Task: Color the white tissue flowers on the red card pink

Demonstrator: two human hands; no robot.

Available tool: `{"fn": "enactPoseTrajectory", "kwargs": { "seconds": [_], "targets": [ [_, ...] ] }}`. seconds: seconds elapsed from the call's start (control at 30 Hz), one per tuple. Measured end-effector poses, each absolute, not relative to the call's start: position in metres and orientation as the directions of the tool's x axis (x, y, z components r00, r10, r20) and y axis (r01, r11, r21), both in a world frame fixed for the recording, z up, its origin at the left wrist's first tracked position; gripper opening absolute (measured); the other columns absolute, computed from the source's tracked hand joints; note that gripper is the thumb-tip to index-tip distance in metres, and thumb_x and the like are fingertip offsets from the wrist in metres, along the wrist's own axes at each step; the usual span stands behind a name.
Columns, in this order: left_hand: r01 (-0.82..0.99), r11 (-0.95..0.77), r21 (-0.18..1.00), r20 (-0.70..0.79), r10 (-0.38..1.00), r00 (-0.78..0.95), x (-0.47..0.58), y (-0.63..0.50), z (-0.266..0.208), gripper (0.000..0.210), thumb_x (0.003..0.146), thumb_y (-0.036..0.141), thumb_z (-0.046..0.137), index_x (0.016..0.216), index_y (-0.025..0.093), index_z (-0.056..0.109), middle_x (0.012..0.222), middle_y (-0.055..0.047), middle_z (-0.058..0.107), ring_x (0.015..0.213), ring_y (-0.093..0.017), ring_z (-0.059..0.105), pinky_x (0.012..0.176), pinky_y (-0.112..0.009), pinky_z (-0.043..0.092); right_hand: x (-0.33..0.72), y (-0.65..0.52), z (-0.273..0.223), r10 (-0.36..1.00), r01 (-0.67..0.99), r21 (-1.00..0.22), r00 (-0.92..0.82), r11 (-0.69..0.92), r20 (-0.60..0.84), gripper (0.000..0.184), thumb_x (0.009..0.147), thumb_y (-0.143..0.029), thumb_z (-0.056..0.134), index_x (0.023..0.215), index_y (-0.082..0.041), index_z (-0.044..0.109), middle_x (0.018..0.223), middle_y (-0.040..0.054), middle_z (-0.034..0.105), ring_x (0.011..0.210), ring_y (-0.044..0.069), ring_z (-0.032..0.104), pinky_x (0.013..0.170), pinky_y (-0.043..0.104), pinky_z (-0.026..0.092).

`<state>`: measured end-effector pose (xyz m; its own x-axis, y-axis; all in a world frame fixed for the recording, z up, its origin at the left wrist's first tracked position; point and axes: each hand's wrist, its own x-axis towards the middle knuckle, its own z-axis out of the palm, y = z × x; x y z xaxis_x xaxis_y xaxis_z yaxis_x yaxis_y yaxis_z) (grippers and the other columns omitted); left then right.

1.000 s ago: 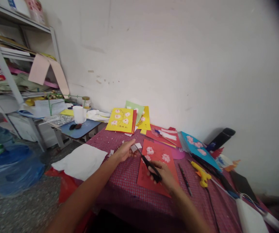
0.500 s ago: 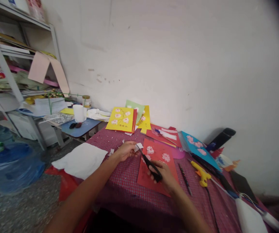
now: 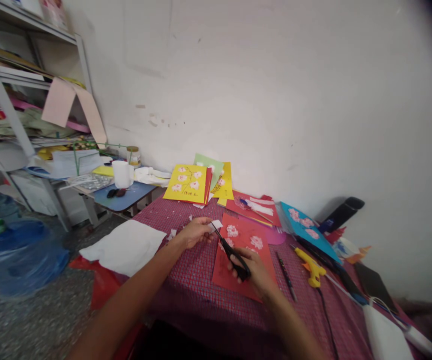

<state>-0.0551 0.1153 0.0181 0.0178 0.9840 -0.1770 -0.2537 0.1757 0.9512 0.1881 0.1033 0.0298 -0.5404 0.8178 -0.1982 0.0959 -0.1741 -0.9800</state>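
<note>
My left hand (image 3: 196, 233) pinches a small piece of white paper (image 3: 216, 226) above the checkered tablecloth. In my right hand (image 3: 248, 265) is a pair of black-handled scissors (image 3: 234, 254), with the blades reaching up and left to the paper. Whether the blades are parted there is too small to tell. Under the scissors lies a red sheet (image 3: 223, 280) bearing white-and-pink paper flowers (image 3: 256, 242). White paper scraps (image 3: 171, 234) are scattered left of my left hand.
A yellow glue gun (image 3: 315, 270) and a dark pen (image 3: 286, 276) lie on the right. Flower cards (image 3: 185, 184) lean toward the wall. A white sheet (image 3: 125, 247) covers the left table corner. Blue water jugs (image 3: 20, 255) stand on the floor, and a white mug (image 3: 121, 174) on a side table.
Both hands hold nearly the same place, with the scissors still at the white paper. The view has shifted very slightly.
</note>
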Motion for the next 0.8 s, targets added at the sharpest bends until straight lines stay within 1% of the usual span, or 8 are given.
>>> {"fn": "enactPoseTrajectory", "kwargs": {
  "seconds": [0.13, 0.3, 0.5, 0.63, 0.8],
  "targets": [
    [-0.266, 0.164, 0.95, -0.163, 0.986, 0.025, -0.055, 0.115, 0.018, 0.022, 0.098, 0.031, 0.068, 0.111, 0.013, 0.066, 0.083, 0.001, 0.067, 0.066, -0.01, 0.063, 0.063, -0.024, 0.055, 0.188, 0.103, 0.029, 0.819, 0.094, -0.981, -0.54, -0.172, -0.196, 0.046, 0.073, -0.053, 0.083, 0.098, -0.016, 0.071, 0.07, 0.0007, 0.07, 0.05, 0.01, 0.058, 0.041, 0.019, 0.04],
    [-0.292, 0.147, 0.945, -0.141, 0.989, 0.04, -0.056, 0.116, 0.015, 0.026, 0.097, 0.033, 0.069, 0.114, 0.013, 0.065, 0.088, -0.001, 0.07, 0.067, -0.01, 0.064, 0.064, -0.025, 0.055, 0.186, 0.1, 0.033, 0.826, 0.091, -0.981, -0.53, -0.171, -0.193, 0.047, 0.074, -0.053, 0.083, 0.099, -0.015, 0.07, 0.071, 0.0012, 0.071, 0.05, 0.01, 0.058, 0.041, 0.019, 0.04],
    [-0.304, 0.138, 0.943, -0.135, 0.99, 0.029, -0.057, 0.116, 0.013, 0.027, 0.097, 0.032, 0.068, 0.116, 0.013, 0.064, 0.089, -0.001, 0.069, 0.067, -0.01, 0.064, 0.063, -0.025, 0.055, 0.181, 0.101, 0.031, 0.831, 0.088, -0.982, -0.523, -0.169, -0.19, 0.047, 0.074, -0.053, 0.082, 0.101, -0.016, 0.071, 0.071, 0.0016, 0.071, 0.05, 0.01, 0.058, 0.041, 0.019, 0.04],
    [-0.307, 0.129, 0.943, -0.132, 0.991, 0.012, -0.057, 0.116, 0.014, 0.029, 0.096, 0.029, 0.069, 0.121, 0.014, 0.063, 0.09, -0.001, 0.07, 0.066, -0.01, 0.065, 0.062, -0.024, 0.055, 0.178, 0.102, 0.03, 0.829, 0.082, -0.982, -0.527, -0.17, -0.187, 0.045, 0.075, -0.052, 0.082, 0.099, -0.016, 0.071, 0.071, 0.0019, 0.071, 0.05, 0.01, 0.058, 0.041, 0.019, 0.041],
    [-0.303, 0.125, 0.945, -0.135, 0.991, -0.013, -0.056, 0.116, 0.014, 0.034, 0.095, 0.023, 0.069, 0.127, 0.014, 0.059, 0.089, 0.0, 0.069, 0.065, -0.01, 0.065, 0.06, -0.023, 0.054, 0.175, 0.101, 0.032, 0.837, 0.067, -0.979, -0.511, -0.192, -0.198, 0.046, 0.074, -0.051, 0.084, 0.1, -0.016, 0.071, 0.071, 0.0023, 0.072, 0.049, 0.01, 0.057, 0.04, 0.018, 0.041]
  ]
}}
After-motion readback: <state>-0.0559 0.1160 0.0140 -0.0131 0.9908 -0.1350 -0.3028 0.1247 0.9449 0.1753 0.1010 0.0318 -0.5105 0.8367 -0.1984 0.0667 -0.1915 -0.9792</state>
